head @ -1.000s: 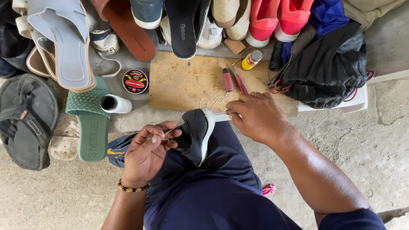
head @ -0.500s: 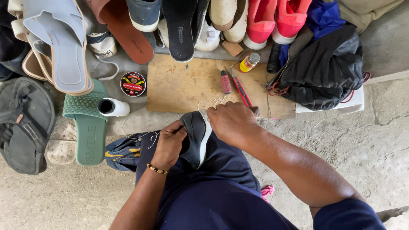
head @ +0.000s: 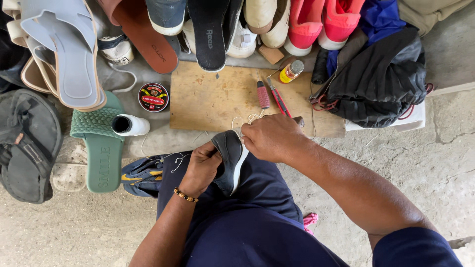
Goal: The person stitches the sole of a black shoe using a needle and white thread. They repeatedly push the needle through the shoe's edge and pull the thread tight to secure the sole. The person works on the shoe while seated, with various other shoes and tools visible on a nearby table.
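Note:
A black shoe with a white sole edge stands toe-up on my lap, over dark blue trousers. My left hand, with a bead bracelet at the wrist, grips the shoe from the left side. My right hand is closed at the shoe's upper right edge, and the dark end of a tool handle sticks out of the fist. White thread loops up from the shoe's toe just above my right hand. What the fingers do at the seam is hidden.
A wooden board lies ahead with a red-handled awl, red pliers and a small yellow bottle. A thread spool, a polish tin, a green slide, several shoes and a black bag surround it.
My left hand has left the loose thread and closed on the shoe's left side. My right hand moved left onto the shoe's top edge. The shoe shifted slightly right.

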